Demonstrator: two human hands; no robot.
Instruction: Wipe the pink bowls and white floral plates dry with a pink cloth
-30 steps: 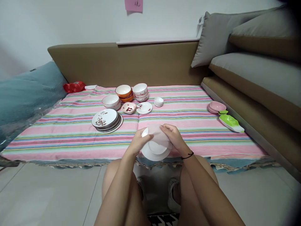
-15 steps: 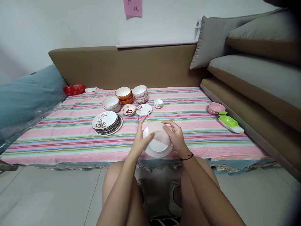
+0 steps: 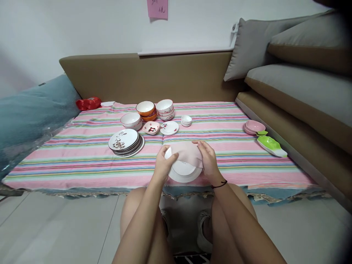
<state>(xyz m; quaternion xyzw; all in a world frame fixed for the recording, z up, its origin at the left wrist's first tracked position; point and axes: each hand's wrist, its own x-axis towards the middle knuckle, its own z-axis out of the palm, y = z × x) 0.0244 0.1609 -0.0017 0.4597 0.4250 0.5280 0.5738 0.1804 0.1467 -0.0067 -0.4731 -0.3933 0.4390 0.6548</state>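
Observation:
Between my hands is a white plate [image 3: 182,176], tilted toward me above the striped cloth. A pale pink cloth [image 3: 187,152] lies over its far part and hangs down at the right side. My left hand [image 3: 164,162] is closed on the plate's left rim, its thumb pressing on top near the cloth's edge. My right hand [image 3: 208,158] grips the pink cloth at the plate's right edge; its fingertips are partly hidden. Farther off, a flowered plate [image 3: 169,128] lies flat, with a square spotted dish [image 3: 151,127] beside it.
A stack of dark-edged plates [image 3: 125,141] stands left, with orange bowls [image 3: 146,109], white bowls [image 3: 165,107] and small white dishes [image 3: 186,120] behind. Pink bowls [image 3: 254,126] and a green dish [image 3: 271,145] lie right, near stacked cushions [image 3: 297,110].
My left hand's fingers have closed around the plate's left rim, where they were spread before. The pink cloth lies more spread out, and my right hand has shifted slightly at the right edge.

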